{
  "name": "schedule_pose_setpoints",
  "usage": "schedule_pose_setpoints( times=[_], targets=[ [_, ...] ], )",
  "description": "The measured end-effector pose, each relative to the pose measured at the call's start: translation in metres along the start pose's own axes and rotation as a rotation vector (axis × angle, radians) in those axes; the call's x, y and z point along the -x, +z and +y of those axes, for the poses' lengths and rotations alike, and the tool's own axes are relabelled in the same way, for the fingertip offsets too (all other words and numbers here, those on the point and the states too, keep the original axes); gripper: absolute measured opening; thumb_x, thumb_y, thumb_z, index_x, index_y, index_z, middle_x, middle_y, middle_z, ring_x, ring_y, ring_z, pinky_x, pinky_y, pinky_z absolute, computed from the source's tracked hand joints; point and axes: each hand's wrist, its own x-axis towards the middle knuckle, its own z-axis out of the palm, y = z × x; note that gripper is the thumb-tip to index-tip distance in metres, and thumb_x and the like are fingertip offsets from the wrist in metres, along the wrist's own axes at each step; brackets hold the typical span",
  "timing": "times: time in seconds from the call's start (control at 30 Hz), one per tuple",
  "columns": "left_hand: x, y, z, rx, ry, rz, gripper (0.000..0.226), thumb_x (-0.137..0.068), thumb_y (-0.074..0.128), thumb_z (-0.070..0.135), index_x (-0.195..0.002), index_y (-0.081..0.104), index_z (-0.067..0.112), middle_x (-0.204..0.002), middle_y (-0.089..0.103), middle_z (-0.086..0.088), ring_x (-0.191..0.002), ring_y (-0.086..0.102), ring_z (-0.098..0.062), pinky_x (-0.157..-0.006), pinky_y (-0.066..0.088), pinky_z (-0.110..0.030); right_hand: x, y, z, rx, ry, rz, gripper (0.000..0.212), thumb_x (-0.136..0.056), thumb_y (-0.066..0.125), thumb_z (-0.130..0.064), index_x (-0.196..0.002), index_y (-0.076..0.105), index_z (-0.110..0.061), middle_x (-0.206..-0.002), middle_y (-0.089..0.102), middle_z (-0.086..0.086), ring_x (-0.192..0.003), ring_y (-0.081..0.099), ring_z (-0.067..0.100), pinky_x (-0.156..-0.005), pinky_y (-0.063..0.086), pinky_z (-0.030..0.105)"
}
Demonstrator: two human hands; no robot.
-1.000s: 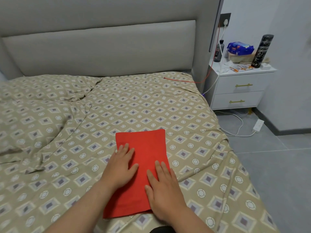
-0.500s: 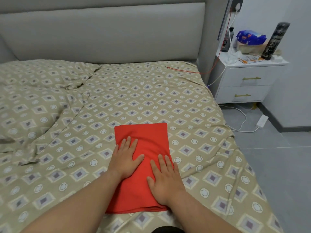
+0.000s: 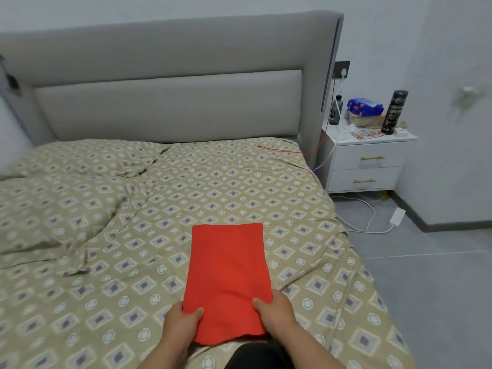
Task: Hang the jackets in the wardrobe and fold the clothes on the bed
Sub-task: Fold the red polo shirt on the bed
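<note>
A flat, folded red cloth [image 3: 229, 272] lies on the big bed with the tan cover of little squares and circles [image 3: 186, 187]. It sits near the front edge of the bed, a bit to the right of the middle. Its far end is neat and straight. Its near end is a little wavy.

The left hand [image 3: 181, 323] grips the near left corner of the red cloth. Its thumb lies on top and its fingers are tucked under the cloth. The right hand [image 3: 277, 312] grips the near right corner the same way, thumb on top. Both hands hold the cloth at once, one on each side.

The bed cover is bunched up and wrinkly on the left side. A soft grey headboard [image 3: 170, 102] stands at the far end of the bed. A thin red cord [image 3: 292, 150] lies on the far right part of the bed.

Just beside the bed on the right is a small white table with two drawers [image 3: 367, 161]. On it stand a tall dark tube [image 3: 394, 111] and a blue packet [image 3: 364, 106]. A white cable [image 3: 367, 217] lies on the grey floor [image 3: 426, 288].
</note>
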Motion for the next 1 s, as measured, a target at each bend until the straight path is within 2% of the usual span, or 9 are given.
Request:
schedule_pose_setpoints(
  times=[0.17,0.27,0.43,0.5,0.57,0.67,0.8,0.93,1.0],
  targets=[
    [0.022,-0.012,-0.009,-0.029,-0.075,-0.129,0.016,-0.09,0.064,0.0,-0.104,0.072,-0.002,-0.087,0.074,-0.013,-0.087,0.069,-0.031,-0.083,0.052,-0.038,0.027,-0.018,0.008,-0.147,0.099,0.005,0.008,-0.095,0.057,-0.017,-0.097,0.063,-0.021,-0.091,0.07,-0.004,-0.081,0.066,0.012,-0.057,0.045,0.019],
    [0.039,-0.012,-0.012,-0.149,-0.041,-0.128,0.026,-0.089,0.066,0.002,-0.114,0.068,-0.006,-0.108,0.07,-0.018,-0.101,0.063,-0.032,-0.1,0.045,-0.037,0.04,-0.028,0.016,-0.099,0.087,0.022,0.008,-0.095,0.056,-0.019,-0.09,0.062,-0.022,-0.087,0.068,-0.005,-0.078,0.063,0.009,-0.057,0.042,0.018],
    [0.061,-0.01,-0.001,-0.188,-0.049,-0.103,0.032,-0.087,0.069,0.005,-0.116,0.065,-0.009,-0.119,0.065,-0.022,-0.111,0.06,-0.033,-0.1,0.041,-0.032,0.057,-0.037,0.021,-0.082,0.074,0.062,0.006,-0.094,0.058,-0.021,-0.089,0.059,-0.021,-0.083,0.065,-0.007,-0.072,0.06,0.004,-0.049,0.037,0.013],
    [0.07,-0.013,0.013,-0.152,-0.05,-0.07,0.022,-0.089,0.067,0.004,-0.106,0.068,-0.01,-0.115,0.066,-0.025,-0.108,0.061,-0.033,-0.092,0.042,-0.032,0.062,-0.043,0.017,-0.136,0.072,0.074,0.007,-0.093,0.059,-0.018,-0.099,0.053,-0.017,-0.084,0.065,-0.004,-0.069,0.062,0.006,-0.045,0.039,0.012],
    [0.078,-0.017,0.025,-0.049,-0.022,-0.046,0.01,-0.089,0.06,-0.006,-0.086,0.069,-0.007,-0.09,0.07,-0.024,-0.083,0.066,-0.033,-0.069,0.046,-0.034,0.061,-0.05,0.012,-0.196,0.047,0.028,0.029,-0.092,0.057,-0.011,-0.115,0.043,-0.023,-0.089,0.065,-0.001,-0.068,0.064,0.011,-0.051,0.047,0.014],
    [0.092,-0.023,0.044,0.244,-0.062,-0.103,0.026,-0.087,0.048,-0.009,-0.103,0.056,0.009,-0.064,0.058,-0.016,-0.036,0.048,-0.02,-0.035,0.032,-0.02,0.061,-0.065,-0.007,-0.318,0.055,-0.033,0.033,-0.089,0.049,0.004,-0.119,0.057,-0.009,-0.094,0.07,0.015,-0.069,0.065,0.025,-0.063,0.053,0.031],
    [0.108,-0.035,0.069,0.486,-0.185,-0.27,0.032,-0.088,0.044,-0.006,-0.109,0.061,0.013,-0.059,0.061,-0.012,-0.027,0.042,-0.012,-0.028,0.032,-0.013,0.062,-0.094,-0.029,-0.385,0.134,-0.123,0.039,-0.082,0.042,0.006,-0.108,0.066,-0.011,-0.075,0.065,0.013,-0.048,0.06,0.021,-0.045,0.048,0.026],
    [0.118,-0.04,0.071,0.621,-0.354,-0.472,0.038,-0.087,0.043,-0.007,-0.12,0.061,0.001,-0.046,0.057,-0.014,-0.026,0.052,-0.02,-0.024,0.041,-0.022,0.069,-0.109,-0.026,-0.422,0.21,-0.281,0.045,-0.083,0.04,0.006,-0.115,0.062,-0.017,-0.065,0.063,0.007,-0.044,0.056,0.017,-0.048,0.051,0.027],
    [0.116,-0.039,0.07,0.706,-0.36,-0.507,0.036,-0.086,0.041,-0.007,-0.117,0.059,-0.008,-0.049,0.06,-0.018,-0.031,0.057,-0.024,-0.027,0.045,-0.026,0.066,-0.113,-0.02,-0.584,0.239,-0.402,0.04,-0.083,0.037,0.009,-0.112,0.061,-0.005,-0.07,0.063,0.014,-0.047,0.06,0.022,-0.05,0.055,0.033]
  ],
)
